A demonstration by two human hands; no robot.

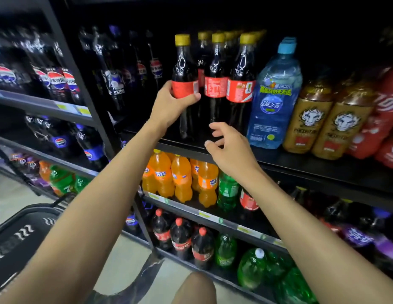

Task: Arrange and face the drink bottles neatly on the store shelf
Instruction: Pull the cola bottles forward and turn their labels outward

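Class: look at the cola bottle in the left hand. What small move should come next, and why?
Probably twist the cola bottle so its front faces out: the left hand grips it at the label and its barcode shows, while the next bottle shows its printed front.

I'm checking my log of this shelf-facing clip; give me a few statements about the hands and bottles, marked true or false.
1. The left hand grips a dark cola bottle with yellow cap and red label. True.
2. The right hand holds the clear blue water bottle. False: it holds nothing, fingers relaxed.
3. Orange soda bottles stand on the shelf below the cola. True.
4. The water bottle stands left of the cola row. False: it stands right of it, beside gold-labelled bottles.
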